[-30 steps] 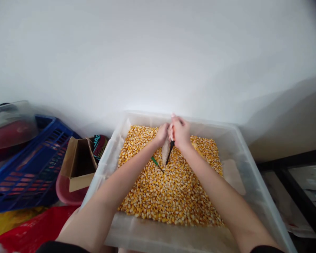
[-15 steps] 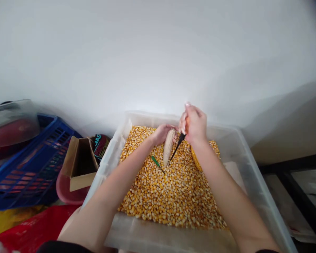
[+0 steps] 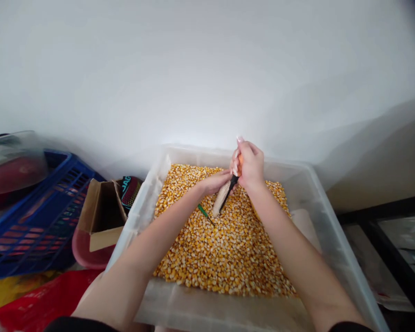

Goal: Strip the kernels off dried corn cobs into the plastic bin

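A pale corn cob point(image 3: 220, 199), its visible side bare of kernels, is gripped at its far end by my left hand point(image 3: 216, 181). My right hand point(image 3: 251, 165) is closed around the orange handle of a pointed tool, possibly a screwdriver point(image 3: 232, 185), whose dark shaft slants down along the cob's right side. Loose corn kernels point(image 3: 224, 258) spread thickly beneath both hands in a clear plastic bin point(image 3: 318, 184). On the kernels, left of the cob, lies a thin tool with a green handle point(image 3: 204, 211). Part of my left hand's fingers is hidden behind the cob and tool.
Left of the bin stand an open cardboard box point(image 3: 105, 214) in a pink basin point(image 3: 81, 244) and a blue basket point(image 3: 31, 226). A red bag point(image 3: 51, 299) lies in front of them. Behind is a white wall point(image 3: 193, 78); a black metal frame point(image 3: 390, 253) is at right.
My right hand and the tool have shifted left, bringing the shaft against the cob. The cob has tilted more, and the yellow ear by my right forearm is now mostly hidden.
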A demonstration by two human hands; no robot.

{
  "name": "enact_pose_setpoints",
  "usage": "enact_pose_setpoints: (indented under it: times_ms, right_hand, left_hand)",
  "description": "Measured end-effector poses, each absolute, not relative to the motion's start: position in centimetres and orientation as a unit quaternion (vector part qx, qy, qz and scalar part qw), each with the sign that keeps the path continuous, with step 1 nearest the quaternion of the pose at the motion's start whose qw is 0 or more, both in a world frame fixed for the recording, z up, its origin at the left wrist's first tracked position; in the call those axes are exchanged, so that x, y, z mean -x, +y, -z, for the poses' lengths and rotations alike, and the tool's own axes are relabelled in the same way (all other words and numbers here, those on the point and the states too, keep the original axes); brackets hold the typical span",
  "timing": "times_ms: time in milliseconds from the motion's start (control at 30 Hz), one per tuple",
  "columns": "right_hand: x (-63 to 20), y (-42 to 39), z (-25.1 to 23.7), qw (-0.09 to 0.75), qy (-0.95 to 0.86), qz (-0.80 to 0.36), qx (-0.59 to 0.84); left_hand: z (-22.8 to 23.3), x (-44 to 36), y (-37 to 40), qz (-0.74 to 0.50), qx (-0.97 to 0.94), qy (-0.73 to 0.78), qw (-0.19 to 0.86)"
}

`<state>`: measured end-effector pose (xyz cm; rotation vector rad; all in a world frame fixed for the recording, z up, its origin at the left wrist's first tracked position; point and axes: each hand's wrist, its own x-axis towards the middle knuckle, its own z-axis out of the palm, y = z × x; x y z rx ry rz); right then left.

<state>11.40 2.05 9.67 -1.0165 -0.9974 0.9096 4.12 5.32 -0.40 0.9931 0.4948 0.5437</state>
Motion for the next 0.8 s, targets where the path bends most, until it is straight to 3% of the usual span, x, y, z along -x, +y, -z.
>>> enact_pose_setpoints:
  times_ms: [233, 500, 800]
  right_hand:
    - [-10.8, 1.7, -10.8, 0.679, -0.443, -0.363, 0.459]
    - [-11.5, 2.3, -10.4, 0.713, -0.411, -0.359, 0.44]
    - [-10.8, 2.4, -9.0, 0.676, -0.42, -0.355, 0.49]
  left_hand:
    - [0.5, -5.0, 5.7, -0.411, -0.447, 0.324, 0.725]
    - [0.1, -4.7, 5.3, -0.4, -0.473, 0.328, 0.713]
    - [0.5, -5.0, 5.5, -0.42, -0.446, 0.36, 0.703]
